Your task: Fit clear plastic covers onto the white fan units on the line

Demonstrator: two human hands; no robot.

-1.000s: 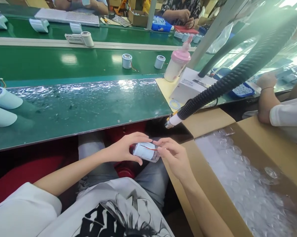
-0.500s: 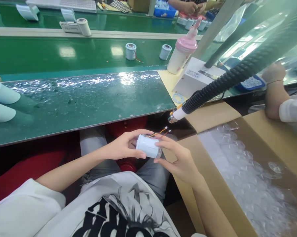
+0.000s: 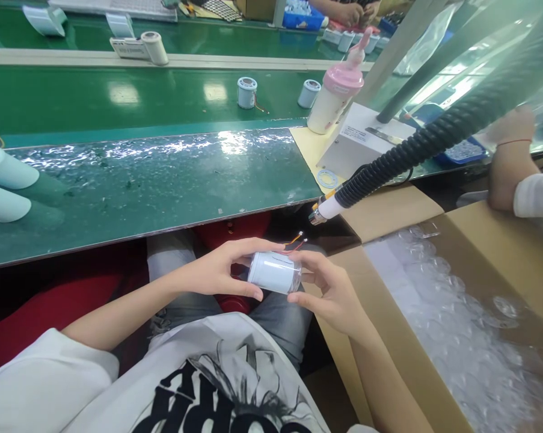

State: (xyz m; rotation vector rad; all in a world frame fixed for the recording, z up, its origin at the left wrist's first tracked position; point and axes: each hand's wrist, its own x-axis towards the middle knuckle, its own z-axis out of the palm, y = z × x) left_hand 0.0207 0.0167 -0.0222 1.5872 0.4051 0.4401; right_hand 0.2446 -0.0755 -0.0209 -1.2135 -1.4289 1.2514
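A light-blue cylindrical battery pack [image 3: 273, 272] lies sideways between my hands above my lap, beyond the table edge. Thin orange and red wires [image 3: 293, 242] with small white connectors rise from its upper side. My left hand [image 3: 223, 270] is around its left end, thumb low at the front and index finger along the top. With fingers and thumb, my right hand [image 3: 328, 288] grips the right end, where clear plastic [image 3: 297, 278] shows. Just above the pack, the metal nozzle [image 3: 315, 216] of a black corrugated hose [image 3: 388, 162] points down toward it.
Two blue cylinders [image 3: 10, 168] lie at the table's left. More, including a wired pack [image 3: 246, 93], stand on the green belt [image 3: 185, 90]. A pink-topped bottle [image 3: 337, 96] stands beside a white box [image 3: 361, 138]. Clear plastic discs fill a carton [image 3: 388, 325]; a co-worker's arm [image 3: 510, 162] is beyond.
The pack has turned slightly in my hands, and my left thumb has slid toward its left end. Standing packs on the belt have shifted right. The co-worker's arm at the right has moved slightly.
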